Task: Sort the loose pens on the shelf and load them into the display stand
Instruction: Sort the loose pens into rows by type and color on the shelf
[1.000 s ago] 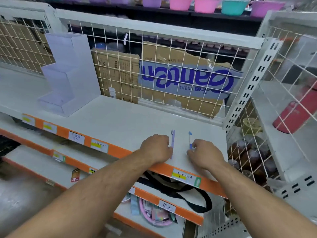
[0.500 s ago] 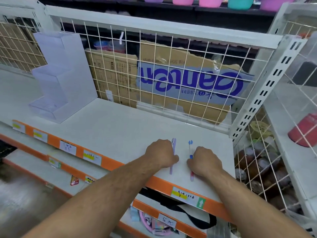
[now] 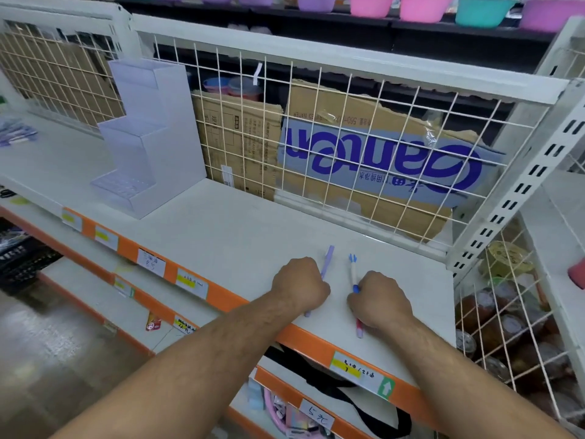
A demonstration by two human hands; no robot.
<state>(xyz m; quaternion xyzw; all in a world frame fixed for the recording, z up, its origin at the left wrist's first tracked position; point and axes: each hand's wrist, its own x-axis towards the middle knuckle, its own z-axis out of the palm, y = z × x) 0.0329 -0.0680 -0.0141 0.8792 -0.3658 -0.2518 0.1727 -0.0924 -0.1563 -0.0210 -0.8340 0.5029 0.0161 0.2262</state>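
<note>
**Hands unmoved, two pens pinned**

Neither hand has shifted in the last half second. The left hand (image 3: 300, 288) curls over one lilac pen (image 3: 327, 259). The right hand (image 3: 378, 301) curls over one white pen (image 3: 353, 270) with a blue clip and red tip. Both pens lie at the shelf's (image 3: 221, 229) front edge. One clear three-step display stand (image 3: 148, 137) sits back left, and a blurred heap (image 3: 17, 136) beyond it is perhaps more pens.

A flat white metal shelf (image 3: 253, 236) with an orange front strip (image 3: 310, 340) that bears paper price labels (image 3: 361, 372). At its left rear stands a clear stepped plastic display stand (image 3: 152, 144), upright against the wire back. Near the front right lie a lilac plastic pen (image 3: 327, 259) and, just beside it, a white plastic pen with blue ends (image 3: 353, 270), roughly parallel. The left hand (image 3: 300, 286) curls over the first, the right hand (image 3: 378, 301) over the second. A heap of loose pens (image 3: 17, 134) lies far left
</note>
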